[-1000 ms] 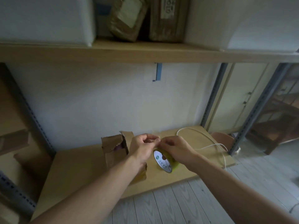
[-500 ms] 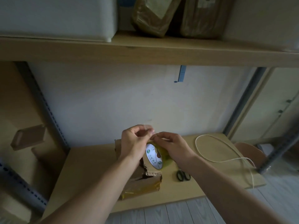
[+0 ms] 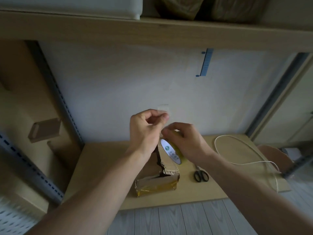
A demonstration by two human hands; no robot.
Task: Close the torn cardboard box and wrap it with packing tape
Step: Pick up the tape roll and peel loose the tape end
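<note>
A torn brown cardboard box point(image 3: 157, 181) lies on the low wooden shelf point(image 3: 101, 167), its top ripped open and yellowish tape round its front edge. Above it my right hand point(image 3: 185, 141) grips a roll of clear packing tape point(image 3: 171, 152) with a white printed core. My left hand point(image 3: 146, 131) is raised beside it, thumb and fingers pinching the free end of the tape point(image 3: 163, 110), a short clear strip pulled up from the roll. Both hands hover over the box without touching it.
Black-handled scissors point(image 3: 200, 174) lie on the shelf right of the box. A white cord point(image 3: 237, 150) loops across the right end. An upper shelf point(image 3: 152, 31) overhangs. Cardboard pieces point(image 3: 44, 129) lean at the left behind a grey metal upright point(image 3: 55, 92).
My left hand has lifted up and away from the roll, drawing out a short strip of tape. The view has shifted so the box and scissors lie lower in the frame.
</note>
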